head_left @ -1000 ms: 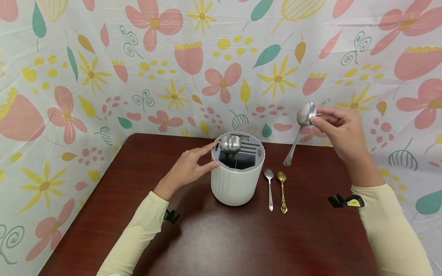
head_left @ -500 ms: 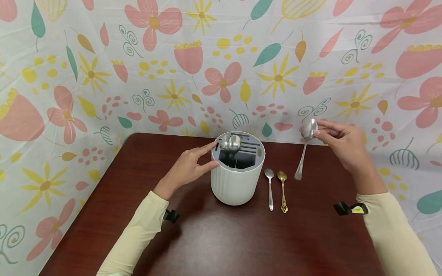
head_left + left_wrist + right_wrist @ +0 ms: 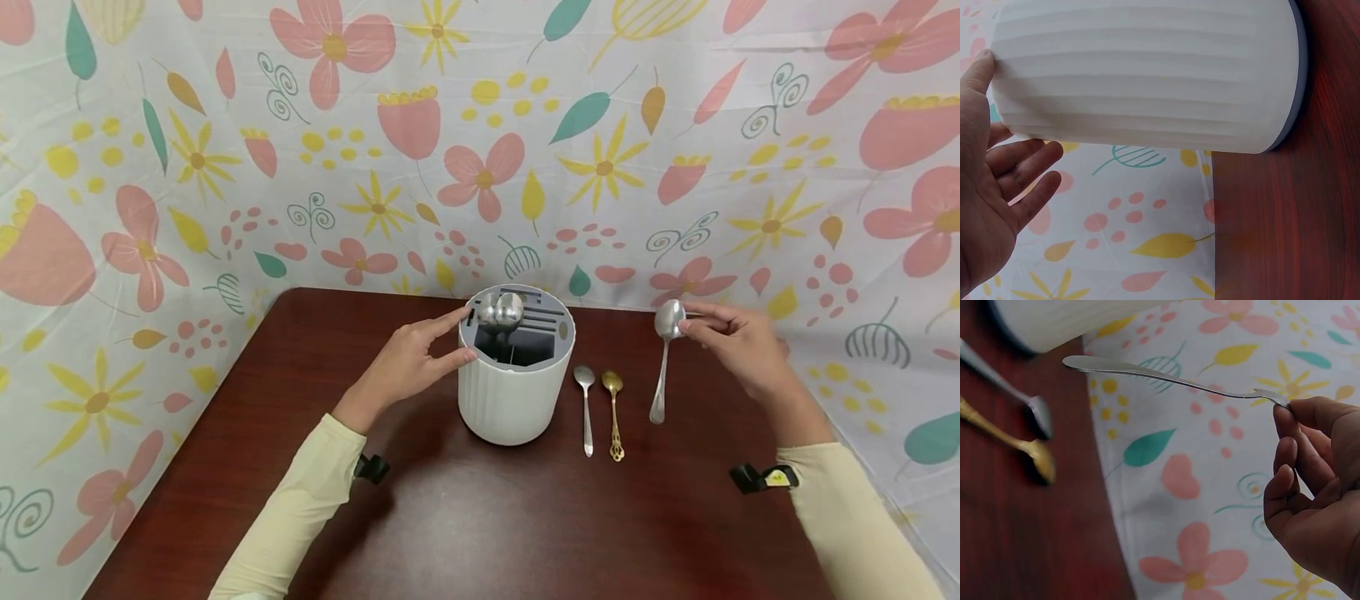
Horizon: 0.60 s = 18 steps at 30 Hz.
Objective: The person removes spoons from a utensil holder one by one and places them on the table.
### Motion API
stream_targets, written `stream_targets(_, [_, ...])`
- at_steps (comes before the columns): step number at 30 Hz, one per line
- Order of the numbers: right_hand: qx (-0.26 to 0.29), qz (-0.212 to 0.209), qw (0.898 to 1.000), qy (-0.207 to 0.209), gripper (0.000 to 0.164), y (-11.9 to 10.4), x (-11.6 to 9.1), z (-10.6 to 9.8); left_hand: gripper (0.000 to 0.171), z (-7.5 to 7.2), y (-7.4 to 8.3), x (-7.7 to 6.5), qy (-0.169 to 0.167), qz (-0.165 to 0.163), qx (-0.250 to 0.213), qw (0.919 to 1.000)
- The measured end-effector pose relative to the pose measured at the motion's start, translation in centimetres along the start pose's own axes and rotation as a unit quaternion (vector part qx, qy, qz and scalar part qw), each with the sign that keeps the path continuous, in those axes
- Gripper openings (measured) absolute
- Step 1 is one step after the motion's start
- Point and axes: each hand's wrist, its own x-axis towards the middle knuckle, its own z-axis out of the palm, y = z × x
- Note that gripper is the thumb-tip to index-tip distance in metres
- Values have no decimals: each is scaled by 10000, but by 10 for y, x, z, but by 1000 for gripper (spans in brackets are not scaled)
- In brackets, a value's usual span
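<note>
White and ribbed, the cutlery holder (image 3: 513, 410) stands upright on the dark wooden table (image 3: 465, 517) in my head feed, with two silver spoons (image 3: 510, 311) poking bowl-up from its top, while the left hand (image 3: 401, 362) touches its rim from the left, thumb and forefinger spread apart. Well to the holder's right, I see the right hand (image 3: 750, 354) pinching a silver tablespoon (image 3: 668, 322) by its bowl, handle hanging down; between that and the holder lie a silver teaspoon (image 3: 587, 417) and, farther out, a gold teaspoon (image 3: 615, 421) with an openwork handle.
</note>
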Motion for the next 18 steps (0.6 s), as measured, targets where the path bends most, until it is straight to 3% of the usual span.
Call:
stream_targets(9, [-338,350,9988,15,42,31,-6,3,68,1,-1,0,17,-8,0,10000])
stream_targets(18, [-75,375,9986,-358,40,56,-13,8,67,2,-2,-1,65,78,-38,9999])
